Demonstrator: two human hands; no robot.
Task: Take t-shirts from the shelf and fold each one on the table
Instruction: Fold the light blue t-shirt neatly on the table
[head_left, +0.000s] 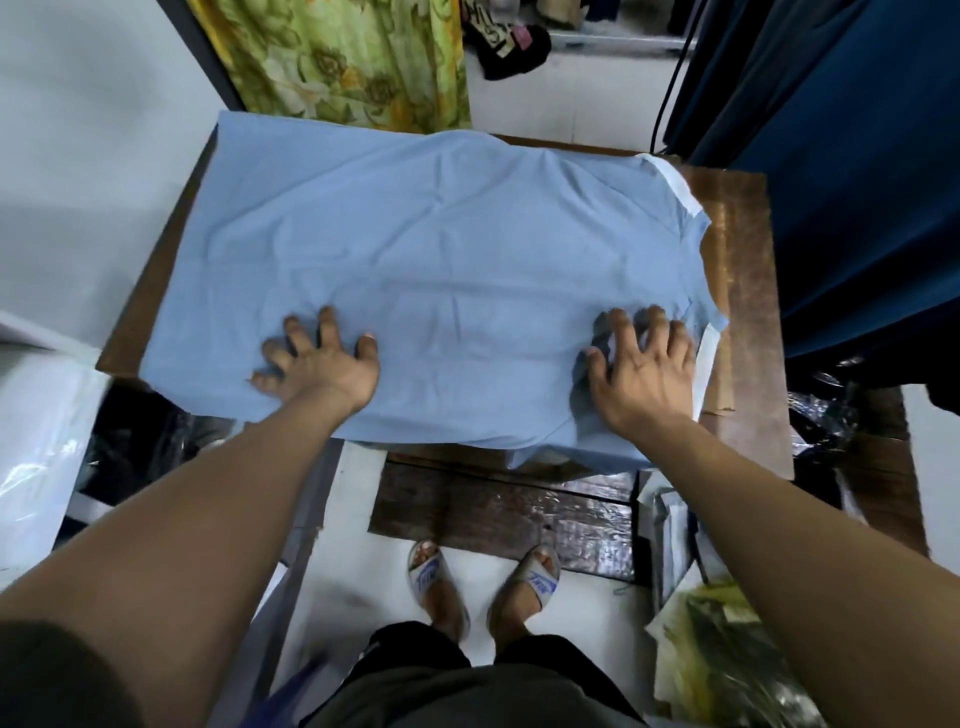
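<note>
Table (748, 291) mostly buried under blue t-shirt (441, 249); bare strip right; blue curtain (857, 182) crowding right, floral cloth (353, 57) far.

Light blue t-shirt (441, 249) with white trim on dark brown table (748, 291); green floral curtain (353, 57).
</note>
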